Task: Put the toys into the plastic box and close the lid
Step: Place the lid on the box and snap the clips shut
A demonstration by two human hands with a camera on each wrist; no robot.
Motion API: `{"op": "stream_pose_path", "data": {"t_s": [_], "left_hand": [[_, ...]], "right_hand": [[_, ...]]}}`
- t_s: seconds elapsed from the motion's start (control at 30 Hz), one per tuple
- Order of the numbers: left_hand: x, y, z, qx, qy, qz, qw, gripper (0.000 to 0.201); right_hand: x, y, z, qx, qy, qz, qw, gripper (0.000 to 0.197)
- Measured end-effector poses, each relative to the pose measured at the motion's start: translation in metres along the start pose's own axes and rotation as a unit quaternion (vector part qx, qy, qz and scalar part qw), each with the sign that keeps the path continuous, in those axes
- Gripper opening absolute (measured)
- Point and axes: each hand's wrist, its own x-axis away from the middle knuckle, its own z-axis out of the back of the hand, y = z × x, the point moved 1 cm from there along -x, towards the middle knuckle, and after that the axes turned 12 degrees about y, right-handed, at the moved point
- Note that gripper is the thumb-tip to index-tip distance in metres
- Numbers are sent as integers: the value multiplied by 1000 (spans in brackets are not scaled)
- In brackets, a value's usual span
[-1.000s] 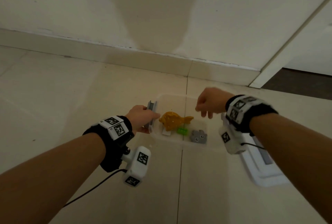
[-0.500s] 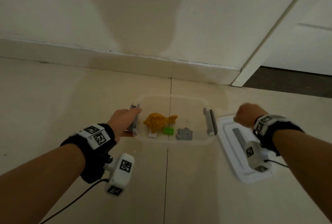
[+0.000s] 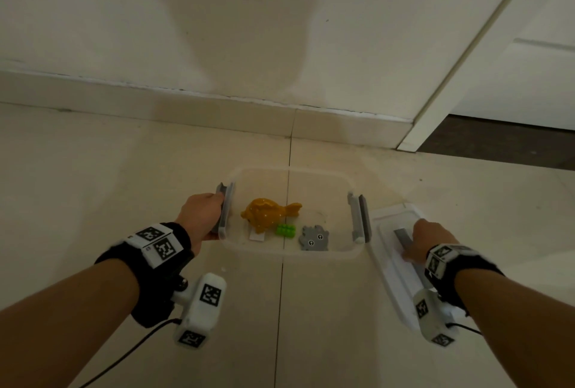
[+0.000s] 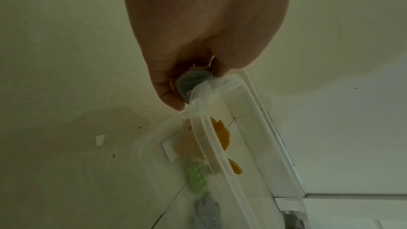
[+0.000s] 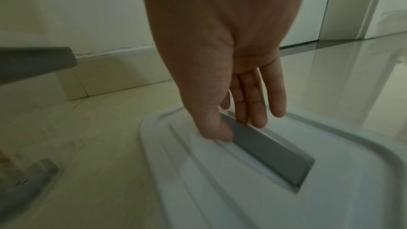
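Observation:
A clear plastic box [image 3: 289,255] stands on the tiled floor. Inside it lie an orange fish toy [image 3: 269,215], a green brick [image 3: 286,229] and a grey flat toy [image 3: 314,237]. My left hand [image 3: 200,216] grips the box's grey left latch [image 4: 193,83], fingers curled round it. The white lid [image 3: 392,275] lies flat on the floor to the right of the box. My right hand [image 3: 427,239] is down on it. Its thumb and fingers [image 5: 253,104] pinch the far end of the lid's grey handle [image 5: 270,151].
The box's right latch [image 3: 359,216] stands up between box and lid. A wall with a skirting board [image 3: 186,101] runs behind the box. A white door frame [image 3: 435,107] and a dark threshold [image 3: 497,141] are at the back right. A small paper scrap [image 4: 100,139] lies on the tiles.
My right hand has swung from above the box out to the right and come down onto the lid's handle. The left hand has stayed at the left latch.

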Motion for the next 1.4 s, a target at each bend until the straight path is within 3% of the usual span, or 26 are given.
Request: {"op": "stream_pose_path", "data": {"t_s": [0.13, 0.27, 0.53, 0.6, 0.7, 0.8, 0.9, 1.1, 1.4], "left_hand": [[0, -2, 1, 4, -5, -7, 1000, 40], [3, -4, 3, 5, -8, -9, 1000, 41], [2, -7, 24, -11, 0, 5, 1000, 40], [1, -7, 33, -13, 2, 10, 1000, 40], [-1, -8, 47, -15, -3, 16, 1000, 40], [-3, -7, 61, -14, -4, 12, 1000, 39], [-2, -7, 71, -12, -27, 18, 999, 37], [-1, -7, 79, -6, -64, 30, 997, 52], [-3, -5, 80, 15, -73, 47, 996, 50]], "right_hand": [[-6, 0, 26, -35, 13, -19, 999, 48], [-9, -17, 77, -96, 67, -10, 993, 38], [18, -109, 195, -54, 235, 140, 960, 36], [32, -132, 211, -65, 243, 181, 951, 37], [59, -172, 209, -80, 195, 282, 936, 38], [89, -204, 184, -30, 131, 382, 914, 37], [108, -219, 162, 29, 113, 444, 888, 40], [120, -231, 134, 45, 131, 491, 860, 30], [112, -223, 123, -16, 87, 483, 871, 31]]}}
